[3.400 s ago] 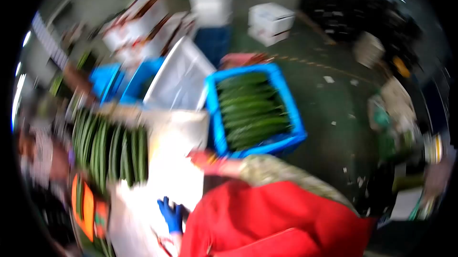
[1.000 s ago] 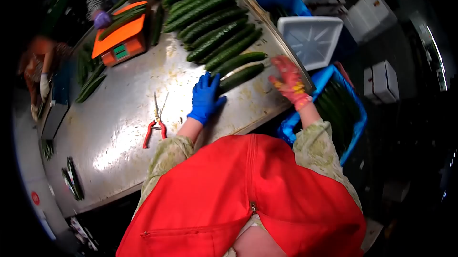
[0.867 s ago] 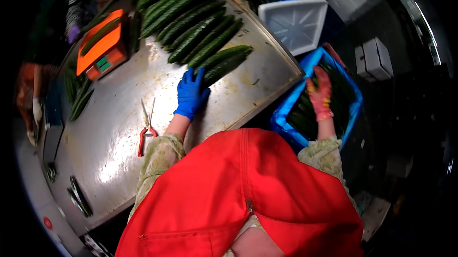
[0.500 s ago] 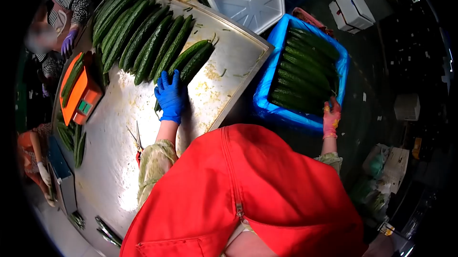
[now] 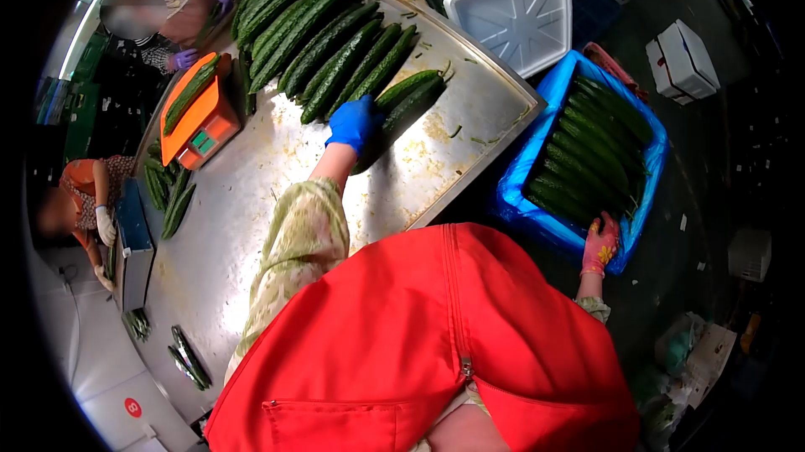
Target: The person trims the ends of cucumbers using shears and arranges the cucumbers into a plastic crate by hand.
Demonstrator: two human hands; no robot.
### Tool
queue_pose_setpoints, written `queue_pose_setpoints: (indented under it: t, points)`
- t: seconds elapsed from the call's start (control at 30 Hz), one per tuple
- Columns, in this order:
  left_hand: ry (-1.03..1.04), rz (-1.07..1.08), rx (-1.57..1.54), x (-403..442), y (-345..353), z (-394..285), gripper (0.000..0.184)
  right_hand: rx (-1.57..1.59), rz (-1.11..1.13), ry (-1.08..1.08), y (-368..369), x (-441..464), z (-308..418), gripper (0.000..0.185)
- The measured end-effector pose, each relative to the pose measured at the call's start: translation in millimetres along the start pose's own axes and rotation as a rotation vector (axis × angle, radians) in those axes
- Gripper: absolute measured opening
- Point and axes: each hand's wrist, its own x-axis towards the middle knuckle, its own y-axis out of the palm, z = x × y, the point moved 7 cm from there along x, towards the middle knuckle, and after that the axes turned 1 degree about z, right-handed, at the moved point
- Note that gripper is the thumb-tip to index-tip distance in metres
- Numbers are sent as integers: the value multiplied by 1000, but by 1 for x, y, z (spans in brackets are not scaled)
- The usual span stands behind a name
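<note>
Clock directions as seen in the view, 12 at top. Left hand [image 5: 355, 123], blue glove: fingers drawn in over the lower ends of two cucumbers [image 5: 417, 102] lying side by side; undersides hidden, so a firm grasp cannot be confirmed. Right hand [image 5: 600, 244], pink glove: fingers bent over the near corner of the blue-lined crate [image 5: 513, 192]; cannot tell whether they grip the rim or only rest on it.

Change over the last half second: left fingers go from spread to bunched; right hand stays at the crate corner. The red-handled scissors no longer show. Judgement: the left hand is now engaged with the pair more than lying flat on it, while the right attends to the crate.

Relative to the fingers: the pair runs toward 2 o'clock from the left glove, on the metal table [image 5: 226, 209]. The long row of cucumbers [image 5: 335, 75] begins just beside it and extends to 11 o'clock. From the right glove, the packed cucumbers [image 5: 580, 150] lie at 12 o'clock, inside the crate.

Farther out, from the left glove: orange scale [image 5: 210, 129] at 9, bearing cucumber; a co-worker in striped sleeves [image 5: 155, 54] at 10. White lid [image 5: 511, 20] at 11 from the right glove.
</note>
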Motion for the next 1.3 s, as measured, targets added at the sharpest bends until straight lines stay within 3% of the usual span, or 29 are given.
queue_pose_setpoints:
  t: [0.13, 0.23, 0.3, 0.37, 0.4, 0.5, 0.53, 0.57, 0.6, 0.67, 0.7, 0.77, 0.83, 0.97, 1.03, 1.1, 1.13, 1.17, 1.23, 1.27, 1.3]
  points:
    - [39, 89, 41, -1, -31, -17, 33, 7, -10, -19, 1, 1, -1, 25]
    - [47, -124, -104, -21, -88, -19, 33, 9, -7, -28, 1, -1, 1, 24]
    - [-38, -178, -420, -44, -113, -3, 32, 4, -8, -27, 0, -1, 2, 23]
    - [-120, -309, -1047, -69, -123, 10, 34, 6, -5, -27, -1, 0, 3, 24]
    - [-121, -259, -1203, -82, -120, 17, 37, 5, 0, -21, -2, 0, 4, 24]
    - [-163, -188, -1618, -119, -77, 22, 48, -7, 8, 5, -1, 1, 3, 24]
    - [-99, -40, -1837, -131, -65, 0, 49, -5, 8, 6, 0, 1, 1, 24]
    - [-199, -49, -1978, -136, -36, -7, 49, -6, 9, 6, 1, 1, 0, 24]
    - [-193, 114, -2222, -143, 2, -9, 45, -11, -5, -3, -1, 1, 1, 24]
    - [-556, 88, -2546, -156, 56, -43, 23, -18, -5, 1, -2, 0, 3, 24]
    - [-770, -16, -2623, -156, 74, -59, 24, -22, -8, 4, -3, 1, 3, 24]
    - [-819, 236, -2749, -145, 133, -66, 28, -32, -16, -15, -3, 1, 4, 24]
    - [-824, 64, -2606, -133, 149, -64, 32, -37, -20, -22, -4, 1, 5, 23]
    - [-832, 97, -2474, -101, 119, -72, 37, -35, -18, -7, -4, 1, 5, 23]
    - [-584, 263, -2340, -97, 95, -88, 33, -26, -17, -2, -4, 0, 4, 24]
    - [-230, 281, -1597, -99, 32, -101, 31, -16, -18, 22, -4, 0, 3, 24]
    - [48, -62, -1413, -93, 25, -95, 36, -18, -20, 26, -4, 0, 4, 23]
    - [218, -204, -1019, -92, 3, -95, 41, -19, -21, 28, -4, 0, 4, 23]
    - [269, -382, -166, -90, -16, -90, 51, -22, -22, 19, -5, 0, 5, 23]
    - [204, -320, -102, -82, 5, -71, 60, -23, -25, 15, -5, 1, 5, 23]
    - [157, -260, 30, -80, 15, -63, 58, -20, -23, 20, -4, 2, 5, 23]
